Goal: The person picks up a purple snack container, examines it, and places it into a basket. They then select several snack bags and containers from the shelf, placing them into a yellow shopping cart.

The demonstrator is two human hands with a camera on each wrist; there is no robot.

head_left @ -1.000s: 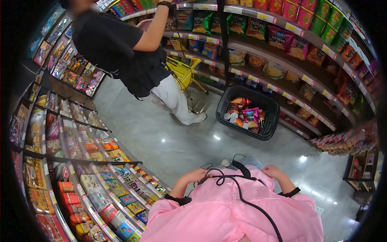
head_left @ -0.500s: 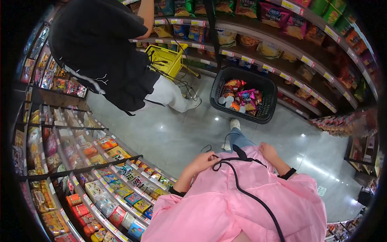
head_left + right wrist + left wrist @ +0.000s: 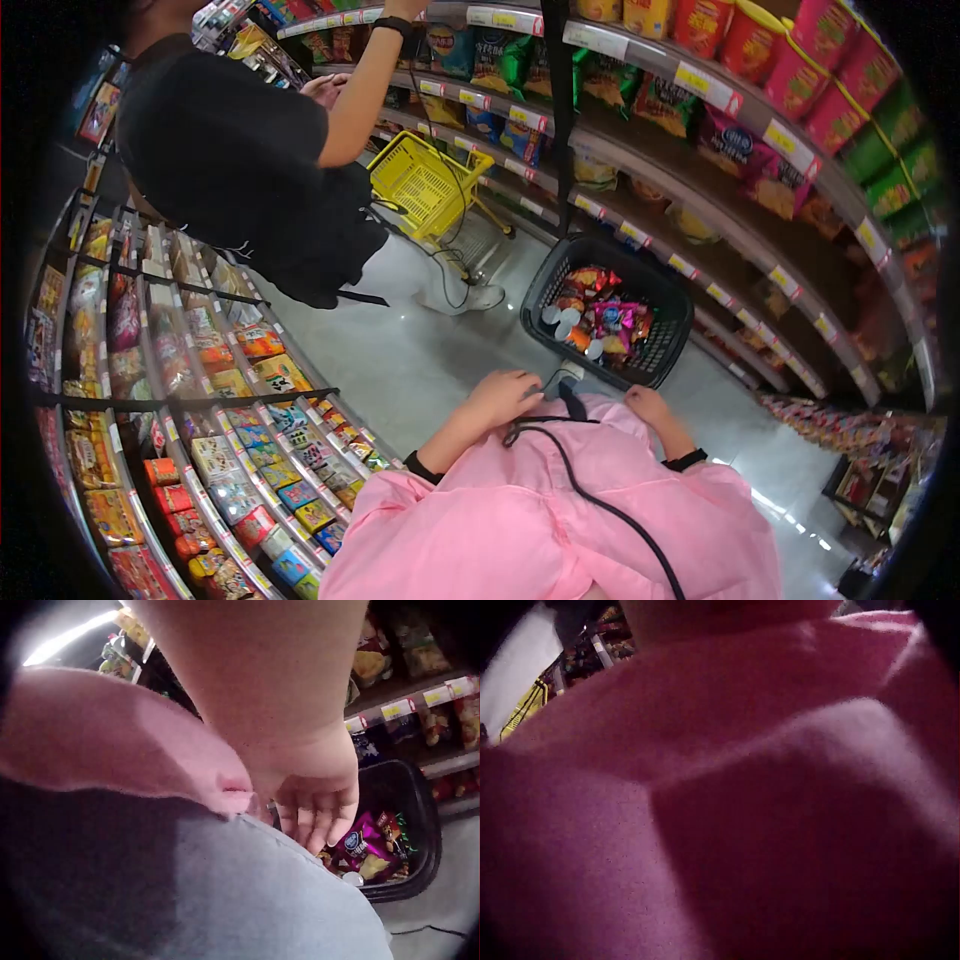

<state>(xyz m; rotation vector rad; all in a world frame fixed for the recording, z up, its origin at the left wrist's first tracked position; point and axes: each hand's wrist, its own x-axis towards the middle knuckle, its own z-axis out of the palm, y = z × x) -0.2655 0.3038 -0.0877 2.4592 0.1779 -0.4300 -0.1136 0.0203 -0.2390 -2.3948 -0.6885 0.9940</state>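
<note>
My left hand [image 3: 503,397] hangs in front of the pink shirt [image 3: 550,510], close to a black cable, with its fingers loosely extended. At the shirt's other side is my right hand [image 3: 648,403], near the black shopping basket [image 3: 672,345] on the floor. In the right wrist view the right hand [image 3: 319,802] dangles beside light blue jeans [image 3: 270,892], fingers slightly bent around nothing. Inside the basket lie a purple snack bag [image 3: 358,838], red packets and several white-lidded containers. Pink cloth [image 3: 727,735] fills most of the left wrist view, hiding the left hand there.
A person in a black shirt [image 3: 230,160] stands at the left by a yellow cart [image 3: 425,190]. Shelves of chips [image 3: 690,95] curve along the far and right side. Another rack of small packets [image 3: 260,430] runs along the left. Grey tiled floor [image 3: 370,355] lies between.
The head view dips and lifts again. I have come closer to the basket, and my left hand has moved forward. More of the yellow cart shows beside the other person.
</note>
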